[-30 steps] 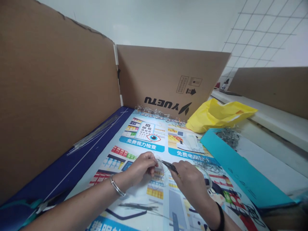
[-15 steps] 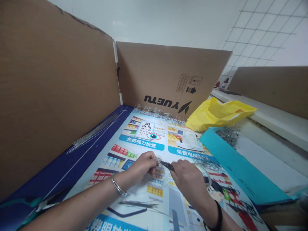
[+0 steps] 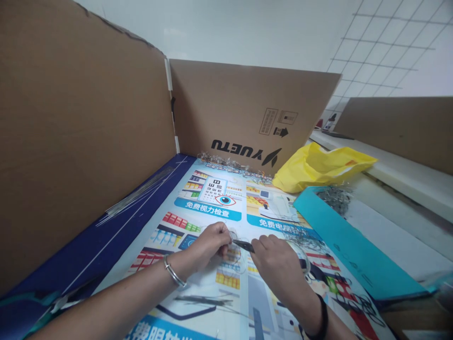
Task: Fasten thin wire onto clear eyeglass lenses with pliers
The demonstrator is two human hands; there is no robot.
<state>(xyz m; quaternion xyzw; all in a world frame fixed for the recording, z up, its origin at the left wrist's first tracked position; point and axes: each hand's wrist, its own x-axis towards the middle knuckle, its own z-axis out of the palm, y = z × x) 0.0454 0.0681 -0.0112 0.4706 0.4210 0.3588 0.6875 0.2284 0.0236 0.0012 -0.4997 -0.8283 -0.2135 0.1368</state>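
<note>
The right hand's (image 3: 278,257) grip is closed around a dark pointed tool (image 3: 244,245); whether its jaws bite, one cannot tell. At this tool's tip, the left hand (image 3: 214,243) pinches thin wire (image 3: 233,232). For good work, the left hand should hold steady, close to the tip.

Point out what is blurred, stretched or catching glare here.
Head view, lower left: the teal-handled tool looks smeared. Head view, upper right: the grid lines slant, likely wide-angle distortion. Head view, top: faint glare marks the wall. Head view, centre: the tip of the dark tool by the left hand is hard to resolve.
</note>
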